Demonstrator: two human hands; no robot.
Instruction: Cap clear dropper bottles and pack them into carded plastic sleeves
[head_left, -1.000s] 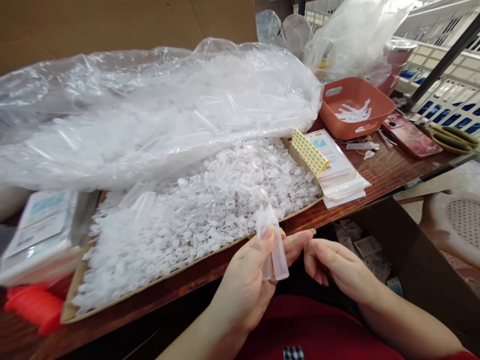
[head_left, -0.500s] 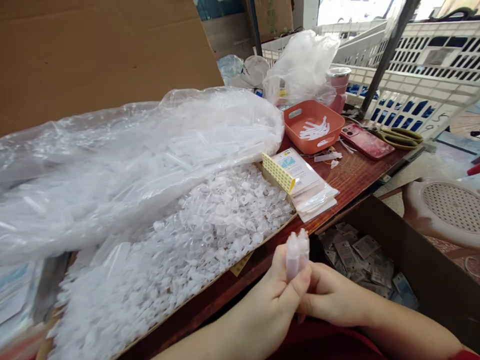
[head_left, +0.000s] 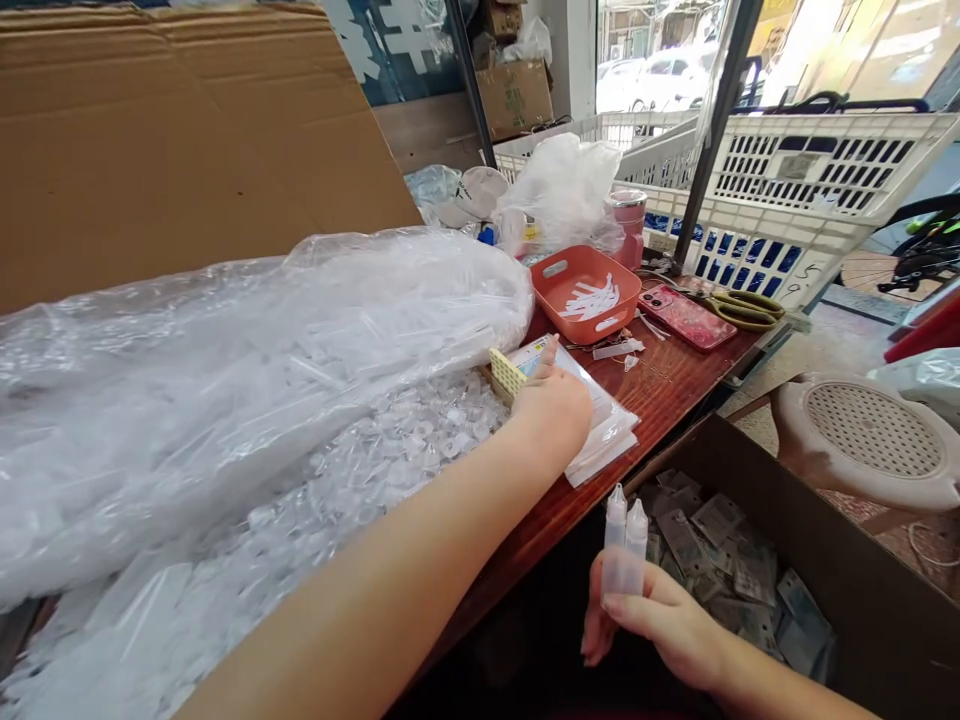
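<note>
My right hand point(head_left: 652, 605) is closed around two translucent plastic dropper bottles point(head_left: 624, 555), held upright side by side with their pointed tips up. My left hand point(head_left: 553, 400) reaches over the stack of clear packets with printed cards point(head_left: 607, 425), beside the yellow dotted sticker sheet point(head_left: 508, 376). One finger of it is stretched upward; its other fingers are mostly hidden behind the hand, and I see nothing held in it. Under my left arm lies a shallow box heaped with small clear plastic caps point(head_left: 420, 430).
A large clear bag of plastic tubes point(head_left: 262, 370) covers the back left. Behind the packets stand an orange basket with white strips point(head_left: 547, 285), a pink phone point(head_left: 686, 317) and scissors point(head_left: 742, 310). A carton of filled packets point(head_left: 885, 610) and a stool point(head_left: 874, 430) are at the right.
My hands were together around the bottles. The left has let go and moved forward to the packets; the right keeps the bottles. The view has shifted to the right and up.
</note>
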